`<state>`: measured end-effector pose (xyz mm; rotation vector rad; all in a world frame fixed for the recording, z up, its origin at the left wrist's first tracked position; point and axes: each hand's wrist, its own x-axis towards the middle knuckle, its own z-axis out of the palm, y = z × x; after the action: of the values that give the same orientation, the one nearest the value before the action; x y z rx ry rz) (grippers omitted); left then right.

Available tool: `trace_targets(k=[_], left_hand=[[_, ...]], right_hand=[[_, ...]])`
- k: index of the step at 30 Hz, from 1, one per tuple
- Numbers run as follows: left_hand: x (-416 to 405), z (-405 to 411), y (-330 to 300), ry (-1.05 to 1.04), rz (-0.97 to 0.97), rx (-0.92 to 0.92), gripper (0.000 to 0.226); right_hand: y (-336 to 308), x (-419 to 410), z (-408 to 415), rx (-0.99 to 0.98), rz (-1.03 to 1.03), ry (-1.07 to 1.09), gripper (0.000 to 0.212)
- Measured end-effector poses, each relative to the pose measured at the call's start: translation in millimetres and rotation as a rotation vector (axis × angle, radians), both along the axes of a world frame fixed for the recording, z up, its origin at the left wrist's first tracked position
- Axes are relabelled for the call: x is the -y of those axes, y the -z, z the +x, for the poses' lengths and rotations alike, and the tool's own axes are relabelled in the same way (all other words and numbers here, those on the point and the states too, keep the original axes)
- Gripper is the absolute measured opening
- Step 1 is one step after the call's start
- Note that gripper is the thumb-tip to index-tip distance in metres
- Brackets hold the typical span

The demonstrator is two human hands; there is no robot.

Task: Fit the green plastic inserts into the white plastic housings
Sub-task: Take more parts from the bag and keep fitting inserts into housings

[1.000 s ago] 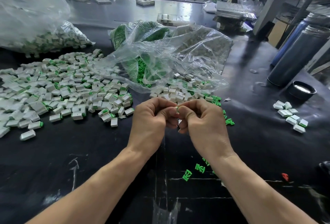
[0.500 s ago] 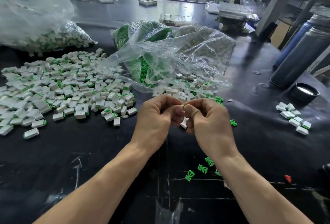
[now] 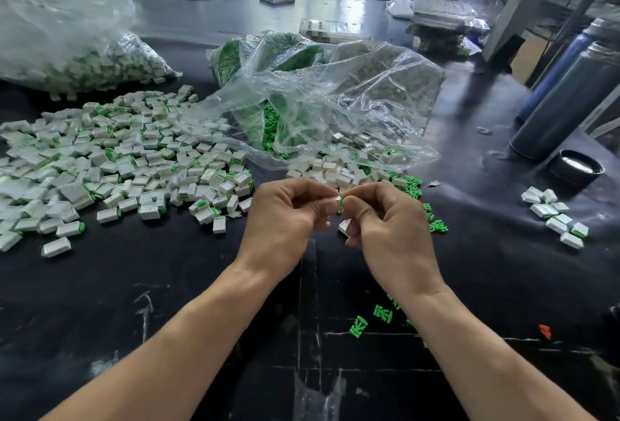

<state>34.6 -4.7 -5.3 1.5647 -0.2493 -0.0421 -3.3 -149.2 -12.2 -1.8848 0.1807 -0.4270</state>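
My left hand [image 3: 285, 222] and my right hand [image 3: 389, 229] meet above the black table. The left fingers pinch a small white housing [image 3: 335, 200]. The right thumb and forefinger pinch a green insert [image 3: 341, 203] against the housing's end. A second white housing [image 3: 344, 226] peeks out under the curled right fingers. Loose green inserts [image 3: 358, 326] lie by my right forearm, and more green inserts [image 3: 437, 226] lie right of that hand. A heap of white housings [image 3: 339, 172] sits just beyond the hands.
A wide spread of fitted white-and-green pieces [image 3: 117, 165] covers the left of the table [image 3: 167, 286]. Clear bags [image 3: 322, 102] of green and white parts lie behind the hands. A small group of pieces [image 3: 553, 216], a black lid [image 3: 575, 167] and dark flasks [image 3: 570, 98] stand right.
The hands have stayed together, with a small shift of the view. The white housing now shows more plainly between the fingertips, with the green insert at its end.
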Motion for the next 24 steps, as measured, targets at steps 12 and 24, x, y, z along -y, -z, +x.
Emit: trace_targets(k=[12, 24], left_hand=[[17, -13, 4, -0.124, -0.172, -0.080, 0.020], [14, -7, 4, -0.031, -0.082, 0.036, 0.017]], right_hand=[[-3, -16, -6, 0.043, 0.302, 0.039, 0.023], [-18, 11, -1, 0.000, 0.330, -0.095, 0.018]])
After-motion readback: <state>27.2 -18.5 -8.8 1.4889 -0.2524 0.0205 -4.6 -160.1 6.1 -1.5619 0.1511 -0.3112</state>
